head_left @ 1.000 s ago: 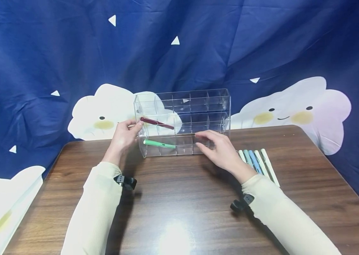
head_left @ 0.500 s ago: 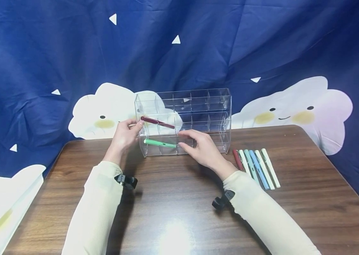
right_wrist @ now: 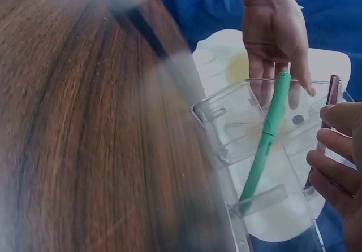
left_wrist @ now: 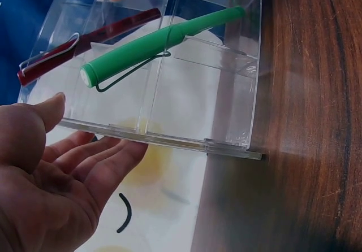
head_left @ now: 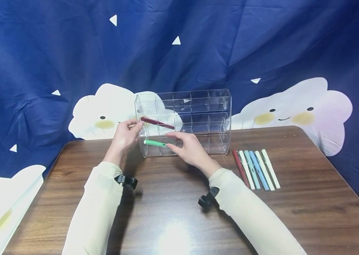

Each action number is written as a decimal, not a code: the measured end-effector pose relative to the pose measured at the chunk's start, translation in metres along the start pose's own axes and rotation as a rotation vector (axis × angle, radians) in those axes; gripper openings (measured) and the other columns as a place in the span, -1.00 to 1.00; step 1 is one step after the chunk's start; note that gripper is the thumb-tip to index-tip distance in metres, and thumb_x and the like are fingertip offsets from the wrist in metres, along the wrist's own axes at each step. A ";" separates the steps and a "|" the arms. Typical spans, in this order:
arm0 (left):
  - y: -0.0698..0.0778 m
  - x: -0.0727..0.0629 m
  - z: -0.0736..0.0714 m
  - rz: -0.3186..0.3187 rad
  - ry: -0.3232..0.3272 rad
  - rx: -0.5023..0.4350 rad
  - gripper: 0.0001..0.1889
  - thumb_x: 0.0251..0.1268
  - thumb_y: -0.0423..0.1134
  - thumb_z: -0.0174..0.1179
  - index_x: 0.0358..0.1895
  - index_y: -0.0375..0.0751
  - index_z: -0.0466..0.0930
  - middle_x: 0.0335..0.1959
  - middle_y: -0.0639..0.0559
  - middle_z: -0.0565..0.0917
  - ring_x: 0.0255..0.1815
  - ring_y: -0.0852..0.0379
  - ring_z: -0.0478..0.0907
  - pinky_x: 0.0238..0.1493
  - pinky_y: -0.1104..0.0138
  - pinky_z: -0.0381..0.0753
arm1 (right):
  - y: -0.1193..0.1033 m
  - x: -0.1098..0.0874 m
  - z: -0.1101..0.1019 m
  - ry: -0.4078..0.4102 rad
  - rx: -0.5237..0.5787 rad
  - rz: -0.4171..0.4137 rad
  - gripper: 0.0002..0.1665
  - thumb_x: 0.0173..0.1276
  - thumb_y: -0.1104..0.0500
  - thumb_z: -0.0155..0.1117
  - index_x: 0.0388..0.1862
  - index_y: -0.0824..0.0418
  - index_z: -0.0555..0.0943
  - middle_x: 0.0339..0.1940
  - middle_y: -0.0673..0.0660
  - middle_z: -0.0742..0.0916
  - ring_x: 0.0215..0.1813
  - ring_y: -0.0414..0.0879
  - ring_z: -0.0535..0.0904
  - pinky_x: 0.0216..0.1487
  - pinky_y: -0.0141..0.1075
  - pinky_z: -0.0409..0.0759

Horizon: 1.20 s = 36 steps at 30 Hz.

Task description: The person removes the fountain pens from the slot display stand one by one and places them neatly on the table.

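Observation:
A clear acrylic organizer [head_left: 200, 112] with tiers of compartments stands at the back of the table. My left hand [head_left: 124, 137] grips its left side panel, thumb in front and fingers behind. Across the lower tier lies a green pen [left_wrist: 136, 50], its clip end to the left. A dark red pen [left_wrist: 93, 42] lies tilted across the middle tier, near my left thumb. My right hand [head_left: 189, 147] is in front of the organizer, thumb overlapping the green pen's right end in the head view. Its fingers are loosely bent, thumb and forefinger apart, with nothing between them.
To the right on the wooden table [head_left: 166, 198], several pens lie side by side: a red pen [head_left: 241, 169], a blue pen [head_left: 261, 170], a teal pen [head_left: 252, 170] and whitish ones. A blue cloud-print curtain [head_left: 179, 53] hangs right behind the table.
My right hand has moved left along the organizer's front, from its right part to the green pen's end, uncovering the red pen on the table. My left hand stays at the side panel.

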State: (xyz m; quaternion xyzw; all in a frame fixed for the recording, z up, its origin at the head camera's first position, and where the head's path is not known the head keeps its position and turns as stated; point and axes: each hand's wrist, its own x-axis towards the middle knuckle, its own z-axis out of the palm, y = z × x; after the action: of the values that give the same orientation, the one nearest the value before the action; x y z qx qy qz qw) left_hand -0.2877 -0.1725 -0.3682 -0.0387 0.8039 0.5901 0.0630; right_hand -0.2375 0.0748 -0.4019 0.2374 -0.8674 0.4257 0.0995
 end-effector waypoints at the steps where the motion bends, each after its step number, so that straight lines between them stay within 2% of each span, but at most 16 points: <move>1: 0.000 0.000 0.000 0.001 0.001 -0.005 -0.43 0.74 -0.08 0.12 0.57 -0.39 0.37 0.44 -0.45 0.59 0.46 -0.32 0.60 0.42 0.05 0.72 | 0.000 0.001 0.003 -0.003 -0.003 -0.002 -0.55 0.47 0.14 0.50 0.30 0.17 0.74 0.25 0.15 0.83 0.06 0.06 0.79 0.34 0.01 0.73; 4: 0.000 0.000 0.000 0.001 0.002 -0.012 -0.43 0.73 -0.08 0.12 0.56 -0.39 0.38 0.43 -0.45 0.59 0.45 -0.34 0.60 0.42 0.06 0.73 | -0.001 0.004 0.009 -0.025 -0.007 -0.003 -0.54 0.48 0.15 0.50 0.31 0.18 0.73 0.24 0.17 0.83 -0.29 0.05 0.63 0.12 0.00 0.76; 5: 0.000 0.000 0.000 0.000 0.003 -0.010 -0.42 0.73 -0.08 0.12 0.56 -0.39 0.38 0.43 -0.45 0.60 0.45 -0.34 0.60 0.41 0.06 0.73 | -0.002 0.005 0.011 -0.035 -0.007 0.000 -0.54 0.48 0.15 0.50 0.32 0.18 0.73 0.25 0.17 0.83 -0.31 0.06 0.60 0.10 0.01 0.75; 7: 0.000 0.000 0.000 -0.002 0.006 -0.008 -0.42 0.73 -0.07 0.12 0.56 -0.39 0.39 0.42 -0.45 0.61 0.44 -0.34 0.61 0.40 0.06 0.74 | -0.003 0.007 0.015 -0.053 -0.014 0.014 -0.52 0.48 0.14 0.50 0.33 0.17 0.72 0.27 0.17 0.82 -0.21 0.07 0.70 0.15 -0.02 0.76; 9: 0.000 0.000 0.000 -0.004 0.008 -0.007 -0.43 0.73 -0.07 0.13 0.55 -0.39 0.39 0.41 -0.45 0.61 0.44 -0.34 0.61 0.40 0.06 0.74 | -0.004 0.008 0.017 -0.068 -0.021 0.033 -0.51 0.47 0.13 0.51 0.35 0.15 0.72 0.29 0.16 0.81 0.02 0.08 0.78 0.25 -0.02 0.75; 11: 0.000 0.000 0.000 -0.004 0.010 -0.008 -0.43 0.73 -0.07 0.13 0.55 -0.39 0.39 0.41 -0.45 0.62 0.43 -0.34 0.62 0.39 0.05 0.74 | -0.004 0.010 0.021 -0.073 -0.038 0.053 -0.50 0.46 0.12 0.51 0.35 0.13 0.72 0.31 0.15 0.80 0.26 0.09 0.76 0.40 0.01 0.70; 12: 0.000 0.000 0.001 -0.004 0.010 -0.007 -0.43 0.73 -0.07 0.13 0.55 -0.38 0.39 0.40 -0.45 0.62 0.43 -0.34 0.62 0.39 0.05 0.74 | -0.005 0.010 0.022 -0.074 -0.050 0.064 -0.49 0.46 0.11 0.52 0.35 0.12 0.72 0.32 0.14 0.80 0.28 0.09 0.76 0.42 0.01 0.70; 17: 0.000 0.000 0.001 0.005 0.008 0.012 -0.43 0.73 -0.07 0.12 0.55 -0.39 0.40 0.40 -0.45 0.62 0.42 -0.32 0.63 0.41 0.02 0.73 | -0.006 0.014 0.031 -0.078 -0.134 0.092 -0.50 0.47 0.04 0.52 0.35 0.07 0.72 0.28 0.11 0.83 0.25 0.12 0.77 0.39 0.04 0.70; 25: -0.001 0.001 0.002 0.010 0.013 -0.004 -0.43 0.73 -0.06 0.12 0.54 -0.41 0.40 0.40 -0.45 0.62 0.43 -0.36 0.62 0.39 0.05 0.74 | -0.010 0.019 0.047 -0.058 -0.249 0.129 -0.54 0.48 0.01 0.51 0.32 0.02 0.76 0.12 0.07 0.88 0.04 0.07 0.82 0.12 0.03 0.79; 28: -0.001 0.001 0.002 0.010 0.017 0.000 -0.43 0.73 -0.06 0.12 0.54 -0.40 0.41 0.39 -0.44 0.63 0.42 -0.36 0.62 0.38 0.05 0.75 | -0.012 0.018 0.051 -0.031 -0.281 0.144 -0.60 0.48 0.02 0.51 0.26 -0.02 0.79 0.05 0.06 0.90 -0.06 0.07 0.81 0.00 0.01 0.79; 36: -0.001 0.000 0.002 0.012 0.028 0.009 -0.43 0.73 -0.05 0.13 0.53 -0.40 0.42 0.39 -0.44 0.63 0.41 -0.36 0.63 0.35 0.07 0.77 | -0.011 0.017 0.056 0.061 -0.311 0.134 -0.72 0.46 -0.01 0.53 0.10 -0.08 0.86 -0.10 0.00 0.92 -0.11 0.07 0.83 -0.15 -0.03 0.76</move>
State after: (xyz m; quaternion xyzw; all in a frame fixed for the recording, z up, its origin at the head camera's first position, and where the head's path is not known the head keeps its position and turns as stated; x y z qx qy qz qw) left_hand -0.2875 -0.1710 -0.3700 -0.0418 0.8075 0.5864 0.0484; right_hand -0.2447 0.0196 -0.4226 0.1476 -0.9334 0.2990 0.1328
